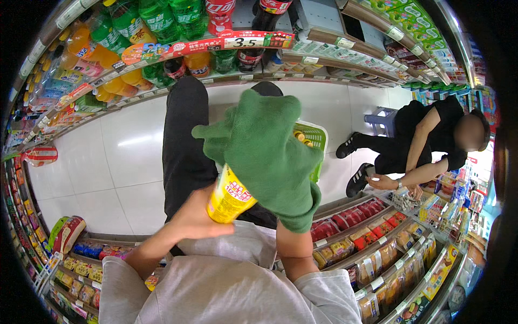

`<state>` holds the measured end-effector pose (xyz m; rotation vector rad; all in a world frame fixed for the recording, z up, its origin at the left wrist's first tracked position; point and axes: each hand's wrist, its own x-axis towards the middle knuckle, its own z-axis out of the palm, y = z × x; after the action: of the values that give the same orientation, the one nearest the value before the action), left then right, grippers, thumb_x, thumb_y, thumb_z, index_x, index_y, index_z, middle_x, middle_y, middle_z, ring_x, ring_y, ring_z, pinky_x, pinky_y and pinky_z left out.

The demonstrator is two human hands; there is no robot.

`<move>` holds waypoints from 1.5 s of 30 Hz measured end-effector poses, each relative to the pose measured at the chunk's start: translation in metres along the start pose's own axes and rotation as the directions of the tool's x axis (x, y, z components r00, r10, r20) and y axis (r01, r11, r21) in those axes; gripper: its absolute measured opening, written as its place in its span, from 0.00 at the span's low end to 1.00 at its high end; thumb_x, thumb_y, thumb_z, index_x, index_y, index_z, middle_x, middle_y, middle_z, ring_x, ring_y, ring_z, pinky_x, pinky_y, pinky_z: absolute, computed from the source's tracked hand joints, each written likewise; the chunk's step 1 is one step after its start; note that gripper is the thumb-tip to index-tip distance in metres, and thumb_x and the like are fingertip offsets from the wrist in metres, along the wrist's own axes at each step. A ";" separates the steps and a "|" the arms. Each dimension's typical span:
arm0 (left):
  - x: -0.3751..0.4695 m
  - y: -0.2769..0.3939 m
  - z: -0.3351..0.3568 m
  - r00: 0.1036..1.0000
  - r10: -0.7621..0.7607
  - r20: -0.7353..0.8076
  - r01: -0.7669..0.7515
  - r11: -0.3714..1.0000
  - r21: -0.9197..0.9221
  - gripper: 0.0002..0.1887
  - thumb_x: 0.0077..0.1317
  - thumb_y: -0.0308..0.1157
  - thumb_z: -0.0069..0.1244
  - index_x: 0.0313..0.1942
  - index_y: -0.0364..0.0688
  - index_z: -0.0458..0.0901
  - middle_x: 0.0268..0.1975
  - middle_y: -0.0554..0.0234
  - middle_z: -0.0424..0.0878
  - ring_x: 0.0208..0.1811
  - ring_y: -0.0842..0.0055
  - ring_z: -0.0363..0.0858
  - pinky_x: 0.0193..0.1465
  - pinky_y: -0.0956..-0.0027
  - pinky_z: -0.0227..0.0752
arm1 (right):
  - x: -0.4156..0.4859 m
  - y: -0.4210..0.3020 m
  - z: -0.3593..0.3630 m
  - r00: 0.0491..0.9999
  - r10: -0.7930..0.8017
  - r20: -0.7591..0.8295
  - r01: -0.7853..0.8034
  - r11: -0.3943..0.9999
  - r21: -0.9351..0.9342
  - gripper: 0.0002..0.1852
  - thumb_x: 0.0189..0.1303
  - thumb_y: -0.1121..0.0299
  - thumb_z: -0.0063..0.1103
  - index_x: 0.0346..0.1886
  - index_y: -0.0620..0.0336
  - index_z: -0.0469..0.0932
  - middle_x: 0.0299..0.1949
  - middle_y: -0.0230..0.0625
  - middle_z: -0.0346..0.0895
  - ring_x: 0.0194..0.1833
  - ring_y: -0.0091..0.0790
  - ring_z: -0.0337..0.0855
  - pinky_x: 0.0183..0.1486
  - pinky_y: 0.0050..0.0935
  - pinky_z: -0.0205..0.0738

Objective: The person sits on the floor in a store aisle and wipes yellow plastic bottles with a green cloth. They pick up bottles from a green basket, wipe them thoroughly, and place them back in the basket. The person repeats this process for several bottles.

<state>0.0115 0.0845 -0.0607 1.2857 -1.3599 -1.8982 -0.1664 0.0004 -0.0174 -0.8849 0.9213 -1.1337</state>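
My left hand [192,214] grips the lower part of a yellow printed drink container [230,198], which is tilted in front of my lap. My right hand is covered by a green cloth [267,154], fitted loosely like a mitt; its fingers are hidden, so their pose cannot be told. The cloth lies over the container's upper end and hides it. Behind the cloth, partly concealed, a green plastic basket [325,139] stands on the floor with yellow-topped bottles [303,138] inside.
Ahead, a drinks shelf [251,39] holds soda bottles [158,20]. A seated person [421,137] in black is on the right, beside a stool [379,121]. Racks of packaged bread [372,263] stand behind me on the right. Packets [66,235] lie at left.
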 end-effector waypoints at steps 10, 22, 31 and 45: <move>0.005 -0.001 -0.020 0.980 0.201 0.002 -0.197 0.958 0.207 0.36 0.52 0.36 0.70 0.61 0.39 0.74 0.62 0.55 0.77 0.64 0.66 0.75 0.69 0.62 0.62 | -0.031 0.014 0.038 0.865 -0.443 0.237 0.431 0.411 -0.803 0.20 0.52 0.61 0.63 0.51 0.52 0.82 0.59 0.38 0.77 0.62 0.47 0.73 0.64 0.55 0.65; -0.010 0.000 -0.015 0.989 0.130 0.063 -0.132 0.991 0.023 0.27 0.45 0.30 0.68 0.47 0.36 0.79 0.39 0.58 0.84 0.39 0.68 0.83 0.47 0.68 0.75 | 0.015 -0.020 0.005 0.989 0.011 0.145 0.014 0.985 -0.170 0.18 0.54 0.68 0.69 0.48 0.63 0.79 0.47 0.45 0.79 0.47 0.43 0.80 0.57 0.37 0.73; -0.011 -0.003 0.008 0.884 -0.042 0.467 0.371 0.671 -0.642 0.37 0.40 0.29 0.65 0.54 0.35 0.70 0.34 0.57 0.80 0.37 0.67 0.83 0.37 0.65 0.76 | 0.025 0.035 -0.021 0.945 0.270 0.183 -0.322 0.868 0.378 0.19 0.56 0.70 0.67 0.51 0.62 0.77 0.48 0.42 0.78 0.48 0.40 0.80 0.57 0.35 0.73; 0.001 -0.005 0.007 0.851 0.053 0.523 0.388 0.608 -0.693 0.31 0.40 0.32 0.65 0.48 0.36 0.73 0.36 0.51 0.83 0.37 0.67 0.83 0.41 0.64 0.76 | -0.006 0.063 -0.009 0.980 0.197 -0.033 -0.168 0.899 0.404 0.20 0.59 0.73 0.65 0.55 0.61 0.74 0.49 0.39 0.78 0.49 0.36 0.80 0.57 0.33 0.74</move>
<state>0.0054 0.0896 -0.0652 0.4801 -0.3935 -2.6445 -0.1539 0.0175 -0.0777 -0.4147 0.7739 -1.1421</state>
